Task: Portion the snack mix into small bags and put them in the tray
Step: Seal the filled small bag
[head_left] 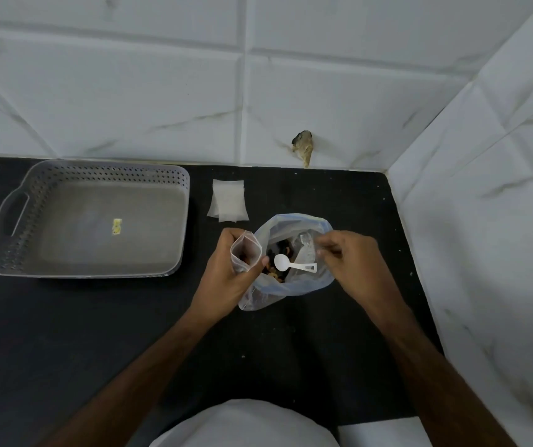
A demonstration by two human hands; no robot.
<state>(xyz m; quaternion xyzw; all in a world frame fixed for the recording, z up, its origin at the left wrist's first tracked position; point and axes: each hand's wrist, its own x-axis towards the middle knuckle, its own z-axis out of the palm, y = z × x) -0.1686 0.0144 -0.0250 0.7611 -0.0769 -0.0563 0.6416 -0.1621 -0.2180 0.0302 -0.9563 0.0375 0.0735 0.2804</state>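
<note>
Now, step: filling the first bag; next move calls for taking up the spoon.
Tray (174,221): left of centre on the table (65,333), holds no bags.
Snack mix bag (303,285): centre, spoon (294,265) inside.
Left hand (226,279): grasps small bag (245,251), mouth open.
Right hand (349,259): pinches big bag's rim.

We see a black countertop (129,317) with tiny white specks. The tray (174,221) is grey, its walls patterned with rows of small holes, and a small yellow sticker (117,226) sits on its floor. The stack of small bags (228,201) reads translucent white. The big bag (294,282) is clear with a bluish tint; the snack mix (278,253) inside shows dark brown and tan pieces. The spoon (291,265) is plain white. Wall tiles (129,91) are white with faint grey marble veining. We note a brownish patch (303,146) on the wall.
</note>
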